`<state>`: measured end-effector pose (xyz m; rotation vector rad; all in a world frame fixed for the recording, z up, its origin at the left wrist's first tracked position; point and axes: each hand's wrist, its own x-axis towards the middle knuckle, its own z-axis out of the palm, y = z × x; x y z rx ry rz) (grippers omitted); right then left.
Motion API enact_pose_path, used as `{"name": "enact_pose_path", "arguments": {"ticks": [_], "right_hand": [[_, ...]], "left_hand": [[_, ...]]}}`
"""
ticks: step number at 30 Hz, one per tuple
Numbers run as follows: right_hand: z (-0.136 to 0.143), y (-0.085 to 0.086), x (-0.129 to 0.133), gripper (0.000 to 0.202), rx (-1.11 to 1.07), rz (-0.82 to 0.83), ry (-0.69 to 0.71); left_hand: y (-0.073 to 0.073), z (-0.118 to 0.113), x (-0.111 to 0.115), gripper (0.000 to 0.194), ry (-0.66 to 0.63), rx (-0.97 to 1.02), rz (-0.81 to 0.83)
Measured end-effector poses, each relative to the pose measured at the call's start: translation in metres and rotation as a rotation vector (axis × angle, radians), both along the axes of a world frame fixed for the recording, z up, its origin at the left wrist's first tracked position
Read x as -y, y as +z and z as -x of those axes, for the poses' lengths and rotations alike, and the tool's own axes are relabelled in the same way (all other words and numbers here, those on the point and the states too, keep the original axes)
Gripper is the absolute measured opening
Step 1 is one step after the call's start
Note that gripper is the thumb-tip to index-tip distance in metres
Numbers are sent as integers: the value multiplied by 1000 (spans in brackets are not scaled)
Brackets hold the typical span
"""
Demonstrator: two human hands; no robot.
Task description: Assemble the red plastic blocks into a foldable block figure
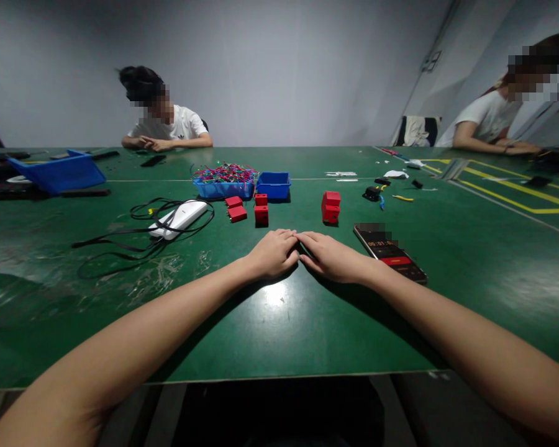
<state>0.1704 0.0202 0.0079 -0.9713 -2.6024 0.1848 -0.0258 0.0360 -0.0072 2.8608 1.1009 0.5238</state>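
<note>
My left hand (274, 253) and my right hand (323, 254) rest on the green table (242, 335), their fingertips meeting. Both hold nothing, with fingers stretched out and thumbs apart from them. Just beyond my left hand stand red blocks (261, 215) with small dark holes, one behind another. To their left lie two red plug-like blocks (237, 214) with metal pins. Beyond my right hand is another pair of red blocks (330, 211). A phone (391, 253) with a lit screen lies beside my right forearm.
A blue bin (223, 189) heaped with coloured wires stands by a smaller blue bin (274, 186). At left are a white power strip (179, 219) with a black cable and a tilted blue tray (58, 174). Black connectors (375, 192) lie at right. Two people sit across the table.
</note>
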Motion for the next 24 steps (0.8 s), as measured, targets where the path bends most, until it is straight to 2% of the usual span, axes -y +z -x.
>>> {"name": "enact_pose_path", "arguments": {"ticks": [5, 12, 17, 20, 22, 24], "right_hand": [[-6, 3, -3, 50, -6, 79, 66], [-6, 4, -3, 50, -29, 85, 66], [-7, 3, -3, 48, 26, 56, 54], [-7, 6, -3, 44, 72, 53, 38], [-6, 8, -2, 45, 80, 57, 35], [-5, 9, -1, 45, 86, 60, 35]], "left_hand": [[0, 0, 0, 40, -11, 12, -7], [0, 0, 2, 39, -12, 21, -1], [4, -1, 5, 40, 206, 74, -117], [6, 6, -3, 55, 341, 105, -204], [5, 14, -13, 65, 441, 96, -192], [4, 22, -22, 66, 487, 72, -136]]}}
